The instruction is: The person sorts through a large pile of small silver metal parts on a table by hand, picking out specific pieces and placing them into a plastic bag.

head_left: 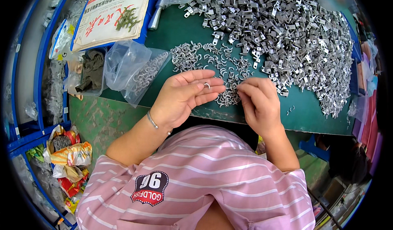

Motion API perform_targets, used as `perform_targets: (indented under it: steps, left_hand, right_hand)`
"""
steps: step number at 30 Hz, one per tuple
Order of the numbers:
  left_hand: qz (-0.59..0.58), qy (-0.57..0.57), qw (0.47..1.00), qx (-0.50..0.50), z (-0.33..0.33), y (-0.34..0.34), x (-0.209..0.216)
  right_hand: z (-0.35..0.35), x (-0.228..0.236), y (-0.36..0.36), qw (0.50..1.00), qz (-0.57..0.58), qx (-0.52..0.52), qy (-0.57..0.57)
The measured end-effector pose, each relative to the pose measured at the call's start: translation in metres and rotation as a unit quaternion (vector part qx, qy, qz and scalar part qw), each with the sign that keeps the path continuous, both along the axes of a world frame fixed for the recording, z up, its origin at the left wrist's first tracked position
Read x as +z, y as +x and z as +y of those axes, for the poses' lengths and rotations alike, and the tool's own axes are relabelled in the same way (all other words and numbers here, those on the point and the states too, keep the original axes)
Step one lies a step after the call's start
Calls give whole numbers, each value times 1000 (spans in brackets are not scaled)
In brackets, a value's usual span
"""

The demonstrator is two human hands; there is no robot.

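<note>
My left hand [180,90] is turned palm up, its fingers stretched to the right. A small crescent-shaped metal piece [207,86] rests on those fingers, with the thumb tip right at it. On the right, my right hand [263,103] is closed, thumb and fingertips brought together over the edge of the loose crescent pieces [186,57]. Whatever those fingertips hold, if anything, is hidden. Many of the same silvery crescents lie spread on the green tabletop [180,25] just beyond both hands.
A large heap of metal brackets [282,29] covers the table's far right. Left of the hands stand a clear plastic bag [127,62] holding crescents and a clear tub [107,88] with dark cloth. Newspapers [102,29] lie behind, beside a screwdriver-like handle [155,18]. Blue shelving [41,62] lines the left.
</note>
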State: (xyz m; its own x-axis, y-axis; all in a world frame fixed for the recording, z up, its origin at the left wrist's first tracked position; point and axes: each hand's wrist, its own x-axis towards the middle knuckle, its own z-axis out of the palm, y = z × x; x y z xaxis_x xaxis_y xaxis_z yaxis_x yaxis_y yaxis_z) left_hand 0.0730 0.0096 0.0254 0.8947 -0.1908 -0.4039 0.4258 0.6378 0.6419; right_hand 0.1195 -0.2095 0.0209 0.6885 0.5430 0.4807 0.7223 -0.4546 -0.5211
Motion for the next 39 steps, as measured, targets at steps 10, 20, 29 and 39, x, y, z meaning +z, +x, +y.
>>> perform_targets:
  steps: [10,20,29,39]
  left_hand:
    - [28,22,999,-25,-9,-5,7]
    - [155,-232,929,-243,-43,-52,-34]
    - [188,-278,937,-98,-72,-59,-64]
    - [169,-306,931,-104,-72,-60,-70]
  right_hand:
    - [-14,-2,-11,997,-48,34,-39]
    - [-29,-10,-22,998,-52,29,-38]
    - [-8,-10,-22,999,-20,-20,-23]
    - [-15,-13,-27,999,-16,-42,-1]
